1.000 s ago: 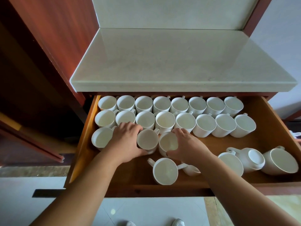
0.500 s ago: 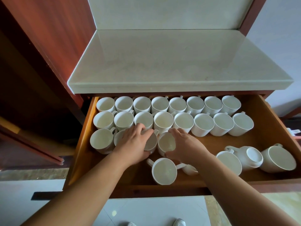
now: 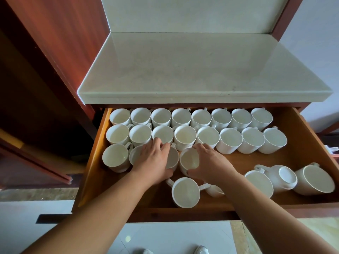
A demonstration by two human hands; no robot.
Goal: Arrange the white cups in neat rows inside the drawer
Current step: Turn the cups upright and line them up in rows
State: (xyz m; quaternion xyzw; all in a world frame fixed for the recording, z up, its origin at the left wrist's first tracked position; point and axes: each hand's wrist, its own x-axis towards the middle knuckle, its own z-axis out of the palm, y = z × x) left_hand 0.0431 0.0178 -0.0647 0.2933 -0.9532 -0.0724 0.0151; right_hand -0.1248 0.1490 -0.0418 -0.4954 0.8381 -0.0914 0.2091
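In the drawer [image 3: 93, 162], toward 9 o'clock: I am building the third row of white cups [image 3: 114, 157].
My left hand [image 3: 154, 162]: it lies over the third cup [image 3: 173, 158], with my fingers curled on the far rim and my thumb on the near side. I think I hold it to push it snug to its neighbour.
My right hand [image 3: 211, 162]: my fingers and thumb wrap the fourth cup [image 3: 189, 159], just at 3 o'clock of the third cup, to line it up.
Back rows [image 3: 190, 117]: two full rows stand mouth up at 12 o'clock and are my guide.
Loose cups: one upright cup [image 3: 185, 192] is at 6 o'clock. The tipped cups [image 3: 315, 180] at 4 o'clock are not yet placed.
Drawer floor [image 3: 244, 160]: it is bare smooth wood, so cups should slide easily.
Room: a pale stone counter [image 3: 201, 70] is at 12 o'clock, a red-brown wood panel [image 3: 69, 43] at 10 o'clock, and light floor tiles [image 3: 165, 237] at 6 o'clock.
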